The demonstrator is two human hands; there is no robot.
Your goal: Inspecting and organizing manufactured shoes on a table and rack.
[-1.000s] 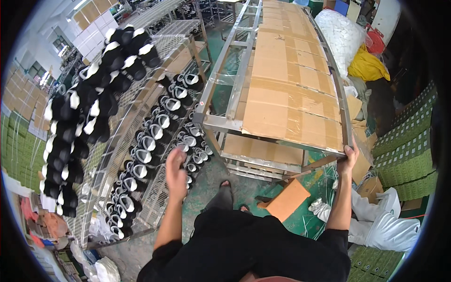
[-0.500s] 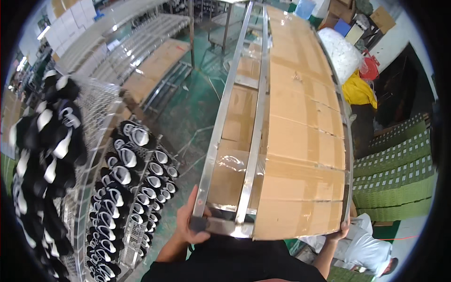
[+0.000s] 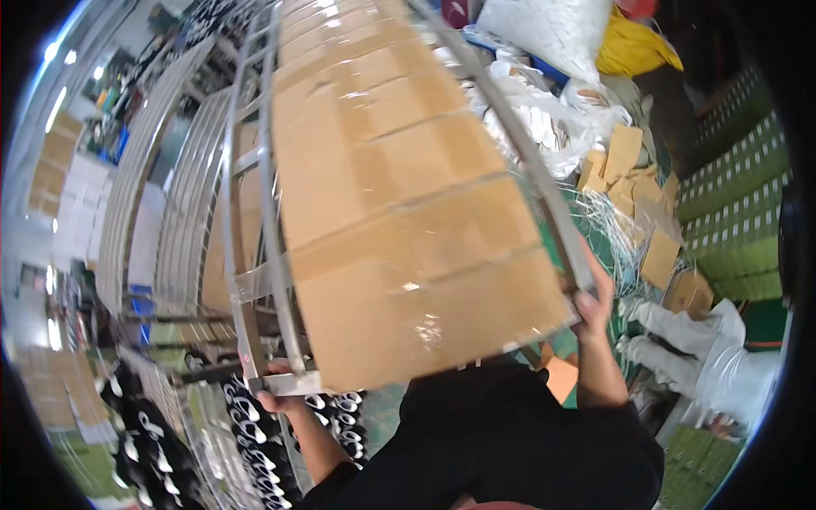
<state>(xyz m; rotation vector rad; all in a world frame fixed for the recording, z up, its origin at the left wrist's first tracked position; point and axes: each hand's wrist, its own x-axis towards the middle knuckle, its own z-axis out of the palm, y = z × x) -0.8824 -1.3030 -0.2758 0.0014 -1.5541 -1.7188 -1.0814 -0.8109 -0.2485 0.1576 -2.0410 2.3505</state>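
Note:
A long metal rack frame (image 3: 531,144) reaches away from my body, its near end raised in front of my black shirt. Joined cardboard sheets (image 3: 408,229), crossed by clear tape, cover most of it. Two bare rails run along its left side. My left hand (image 3: 280,393) is closed around the near left corner, thumb under the end bar. At the near end of the right rail, my right hand (image 3: 595,302) grips the metal beside the cardboard's corner. The fingers under the frame are partly hidden.
Black-and-white shoes (image 3: 255,442) stand on racks at lower left. Slatted metal racks (image 3: 140,195) are beyond. To the right lie a white sack (image 3: 544,34), a yellow bag (image 3: 633,47), cardboard scraps (image 3: 625,153) and green stacks (image 3: 739,204). A person in pale clothes (image 3: 705,357) is at right.
The rack now slants to the upper left, its right near corner higher than the left. My view has swung right, showing more scraps and sacks. Both hands keep their grip.

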